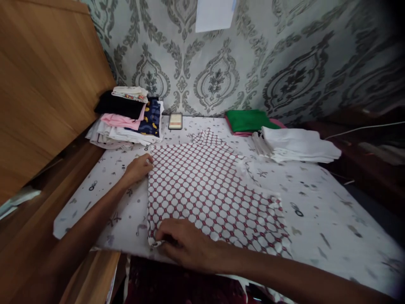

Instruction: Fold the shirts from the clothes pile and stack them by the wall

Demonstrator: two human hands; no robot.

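Wallpaper with leafy medallions fills 12 o'clock, beyond one worktop covered by a printed white cloth; one wooden cabinet stands at 10 o'clock. One patterned garment, white with red-dotted grey lattice, lies spread across the worktop's middle; the clock is read from it. Three piles of folded fabric surround it: a mixed stack at 10 o'clock, a white pile at 2, a green-topped pile at 1. Two hands work its 9-to-7 o'clock side. The right hand has its grip pinched on the garment's corner at 8 o'clock, its forearm hiding part of the lower edge. The left hand touches the edge between 9 and 10; whether its grip is closed, I cannot tell. One white paper shows at 12, blank where visible. One small card lies at 11, its markings too small to read.
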